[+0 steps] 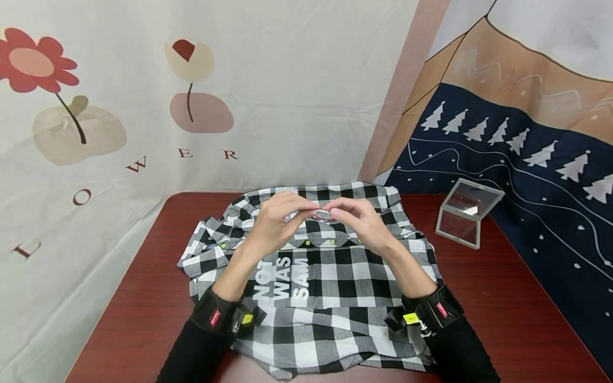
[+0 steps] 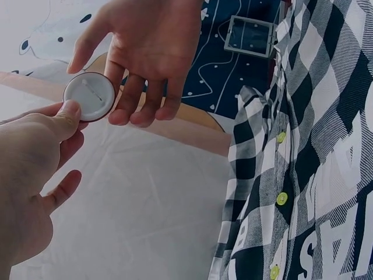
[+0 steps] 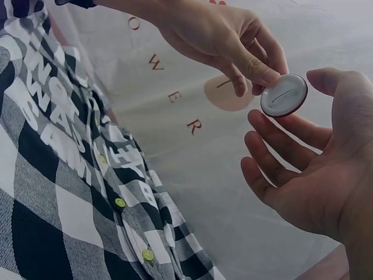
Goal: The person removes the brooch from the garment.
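A round pin-back badge (image 2: 88, 97) is held above a black-and-white checked shirt (image 1: 345, 276), its white back with a thin pin turned toward the wrist cameras. My left hand (image 1: 276, 222) pinches the badge's edge, thumb on the back and fingers behind. My right hand (image 1: 362, 222) is just to its right; in the right wrist view its thumb stands apart from the badge (image 3: 284, 95) and its fingers extend loosely near the rim. Whether a right fingertip touches the rim, I cannot tell. Yellow-green buttons (image 3: 120, 202) and white lettering (image 1: 281, 279) show on the shirt.
The shirt lies spread on a reddish-brown table (image 1: 143, 298). An open two-panel case with a pale frame (image 1: 458, 227) stands at the table's right, near a dark blue cloth with white trees (image 1: 503, 138). A pale printed curtain (image 1: 287, 96) hangs behind the table.
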Available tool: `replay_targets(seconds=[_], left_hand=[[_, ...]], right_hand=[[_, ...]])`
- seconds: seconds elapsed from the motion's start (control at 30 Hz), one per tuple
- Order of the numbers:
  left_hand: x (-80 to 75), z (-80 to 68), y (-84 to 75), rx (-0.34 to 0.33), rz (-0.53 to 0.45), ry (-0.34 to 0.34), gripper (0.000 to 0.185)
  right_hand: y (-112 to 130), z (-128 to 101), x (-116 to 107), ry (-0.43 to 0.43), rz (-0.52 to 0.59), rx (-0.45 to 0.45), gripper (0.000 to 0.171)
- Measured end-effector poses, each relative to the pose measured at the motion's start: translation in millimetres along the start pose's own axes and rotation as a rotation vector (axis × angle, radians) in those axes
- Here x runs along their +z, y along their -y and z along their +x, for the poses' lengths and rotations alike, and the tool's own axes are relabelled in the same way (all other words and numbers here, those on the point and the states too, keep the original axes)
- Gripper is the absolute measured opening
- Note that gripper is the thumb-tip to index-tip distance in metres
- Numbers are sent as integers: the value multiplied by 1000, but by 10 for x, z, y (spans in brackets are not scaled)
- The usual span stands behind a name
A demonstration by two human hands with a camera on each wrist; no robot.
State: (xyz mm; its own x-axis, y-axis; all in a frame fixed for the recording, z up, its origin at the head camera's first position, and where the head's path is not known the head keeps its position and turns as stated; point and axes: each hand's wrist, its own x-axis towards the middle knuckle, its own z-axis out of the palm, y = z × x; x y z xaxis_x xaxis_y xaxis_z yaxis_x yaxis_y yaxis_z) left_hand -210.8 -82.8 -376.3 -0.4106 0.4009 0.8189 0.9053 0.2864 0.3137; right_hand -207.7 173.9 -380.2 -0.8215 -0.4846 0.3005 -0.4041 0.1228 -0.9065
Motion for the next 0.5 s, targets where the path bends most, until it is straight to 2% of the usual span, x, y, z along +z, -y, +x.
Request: replay_targets(seconds=[0.5], left_hand=[[2,-28,25,27,59,11,19]], right_hand=[[-37,9,3,6,12,23,26]])
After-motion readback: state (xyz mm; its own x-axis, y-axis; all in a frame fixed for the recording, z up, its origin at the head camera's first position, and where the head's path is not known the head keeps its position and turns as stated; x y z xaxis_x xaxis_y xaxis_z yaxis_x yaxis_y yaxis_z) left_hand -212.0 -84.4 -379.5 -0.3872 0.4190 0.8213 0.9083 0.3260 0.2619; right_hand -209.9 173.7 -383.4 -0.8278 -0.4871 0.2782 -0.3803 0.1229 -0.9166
